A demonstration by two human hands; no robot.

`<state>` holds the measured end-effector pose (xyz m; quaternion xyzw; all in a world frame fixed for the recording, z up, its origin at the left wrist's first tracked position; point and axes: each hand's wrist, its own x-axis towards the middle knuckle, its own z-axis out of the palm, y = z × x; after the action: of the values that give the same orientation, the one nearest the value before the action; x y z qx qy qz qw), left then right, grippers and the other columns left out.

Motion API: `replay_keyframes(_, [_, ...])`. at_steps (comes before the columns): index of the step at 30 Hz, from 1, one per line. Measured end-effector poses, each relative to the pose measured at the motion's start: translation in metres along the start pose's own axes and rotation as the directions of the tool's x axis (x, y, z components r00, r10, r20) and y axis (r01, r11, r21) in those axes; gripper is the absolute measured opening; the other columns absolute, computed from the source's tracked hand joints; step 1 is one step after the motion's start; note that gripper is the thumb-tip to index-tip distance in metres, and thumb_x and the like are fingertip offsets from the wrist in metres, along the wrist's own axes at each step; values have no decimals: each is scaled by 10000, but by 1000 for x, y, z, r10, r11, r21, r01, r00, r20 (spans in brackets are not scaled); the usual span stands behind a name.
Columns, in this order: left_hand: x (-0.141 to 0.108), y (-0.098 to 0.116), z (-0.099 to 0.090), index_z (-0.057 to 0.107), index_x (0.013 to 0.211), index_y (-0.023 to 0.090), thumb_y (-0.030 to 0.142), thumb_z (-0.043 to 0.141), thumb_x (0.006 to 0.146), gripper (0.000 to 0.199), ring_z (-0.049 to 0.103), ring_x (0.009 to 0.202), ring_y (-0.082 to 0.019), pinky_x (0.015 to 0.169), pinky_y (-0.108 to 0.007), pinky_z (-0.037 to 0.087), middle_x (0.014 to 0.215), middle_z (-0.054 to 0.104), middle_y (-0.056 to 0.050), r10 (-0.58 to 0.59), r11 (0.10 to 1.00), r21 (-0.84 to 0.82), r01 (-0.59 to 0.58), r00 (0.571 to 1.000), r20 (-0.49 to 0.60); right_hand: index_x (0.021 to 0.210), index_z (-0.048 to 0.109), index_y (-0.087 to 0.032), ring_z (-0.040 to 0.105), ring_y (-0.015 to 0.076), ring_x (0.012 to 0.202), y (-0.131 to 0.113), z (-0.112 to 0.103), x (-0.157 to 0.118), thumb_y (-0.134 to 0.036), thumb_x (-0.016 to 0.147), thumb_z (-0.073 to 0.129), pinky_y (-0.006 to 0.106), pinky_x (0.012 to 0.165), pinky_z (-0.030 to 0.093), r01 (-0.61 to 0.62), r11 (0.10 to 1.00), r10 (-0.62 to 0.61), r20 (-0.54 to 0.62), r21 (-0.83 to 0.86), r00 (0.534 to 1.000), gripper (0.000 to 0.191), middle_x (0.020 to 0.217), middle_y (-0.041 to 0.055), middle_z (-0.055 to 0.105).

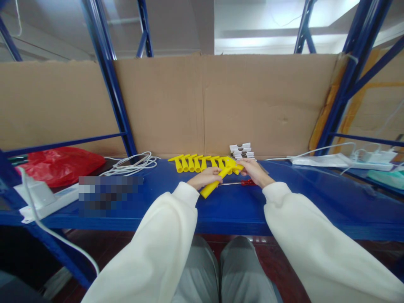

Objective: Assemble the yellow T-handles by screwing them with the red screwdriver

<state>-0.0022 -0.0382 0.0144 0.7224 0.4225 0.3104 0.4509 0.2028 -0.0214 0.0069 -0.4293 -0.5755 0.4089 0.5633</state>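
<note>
Both hands hold one yellow plastic handle point(211, 189) with a tube-like grip and a wider head, tilted above the blue table. My left hand point(205, 178) is closed around the grip, whose end sticks out toward me. At the head, the fingers of my right hand point(252, 171) pinch the edge. Just behind, a row of several similar yellow handles point(191, 164) lies side by side; the held one partly hides those at the right end. A screwdriver point(248, 182) with a red handle lies beneath my hands, its shaft pointing left.
A stack of small white pieces point(242, 150) stands behind my right hand, against the cardboard panel point(202, 105). At left are a coiled white cable point(134, 164), a red plastic bag point(63, 166) and a white power strip point(65, 198). White packets point(322, 160) lie far right. Blue posts point(109, 80) flank the table.
</note>
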Motion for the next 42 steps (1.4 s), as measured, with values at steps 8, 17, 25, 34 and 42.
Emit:
replay_keyframes(8, [6,-14,-2,625,1212,164,36,624,700,528,636,1172,-242,1030,-349,482,1223,684,-105,247,846,529,-67,929,-277,601,540,-199,382,63,398,0,3,-6,-375,646,761,211,387,251,-3,999,6,60,-47,998,287,475,-44,501])
replay_keyframes(17, [-5,-8,-2,498,1468,249,152,612,831,654,681,1138,-258,981,-341,516,1215,721,-79,306,664,740,-109,942,-136,613,584,-193,413,76,462,-1,4,-15,-547,618,766,229,442,268,23,971,71,383,-236,921,398,514,-42,525])
replay_keyframes(25, [-3,-10,-8,555,1426,247,189,596,875,555,653,1196,-270,1054,-392,486,1309,687,-87,435,709,692,-136,857,-277,687,667,-194,592,158,687,-9,-7,-4,-610,697,704,303,696,482,209,911,-97,307,-357,947,417,708,25,672])
replay_keyframes(34, [10,-4,-31,586,1202,177,217,541,921,288,728,856,-181,819,-303,586,947,738,-71,278,936,78,-343,586,-761,869,792,-207,679,275,930,-9,-64,1,-589,676,768,383,858,527,224,644,161,415,-732,895,428,941,82,762])
replay_keyframes(42, [-2,4,-21,527,710,176,73,550,818,151,429,312,-85,356,-186,356,440,473,61,-203,978,-135,158,862,-464,814,757,-211,654,226,808,1,-60,1,-575,599,814,337,738,528,283,691,174,533,-665,828,426,851,55,737])
